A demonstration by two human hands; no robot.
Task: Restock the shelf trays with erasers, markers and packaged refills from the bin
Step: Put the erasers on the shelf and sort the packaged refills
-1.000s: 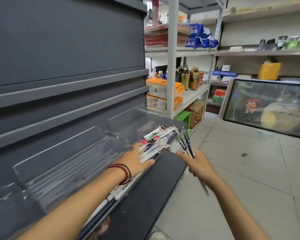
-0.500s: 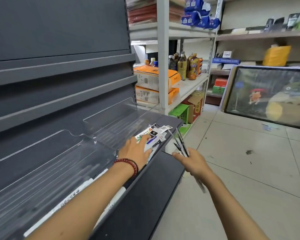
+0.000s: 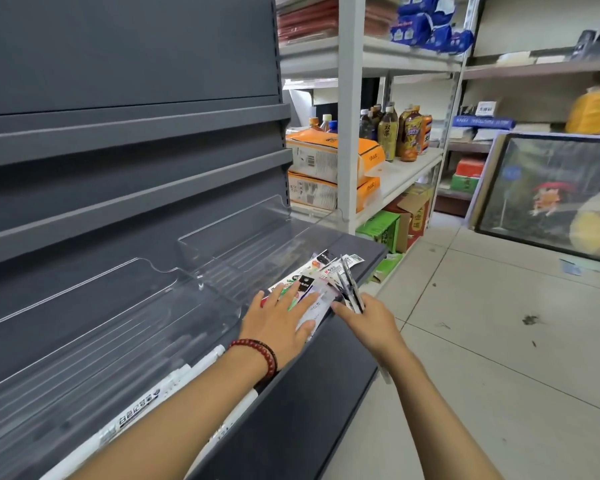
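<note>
**Restocking in progress.** The right hand (image 3: pixel 369 325) clasps a small bundle of slim dark packs (image 3: pixel 347 285). Its fingers curl round their lower ends, and the upper ends fan out just above the knuckles.

Immediately left of this grip, the left hand (image 3: pixel 284 323) lies flat with fingers spread and straight. It presses on a loose fan of packaged refills (image 3: pixel 312 265) at the front of a clear tray (image 3: pixel 243 233) and grasps nothing. Behind the fan, that tray's rear portion looks bare.

Further left of the hands and nearer the wearer, a second clear tray (image 3: pixel 84 306) holds several white markers (image 3: pixel 174 379). They lie lengthwise along its front edge, partly hidden by the left forearm.

Judged progress: markers and some refills are placed. The bundle in the right hand is not yet set down, and the fan probably needs squaring. No erasers and no bin are in view, so how much is left cannot be told.

Beyond the grip, a white rack (image 3: pixel 350 133) carries bottles and boxes.
</note>
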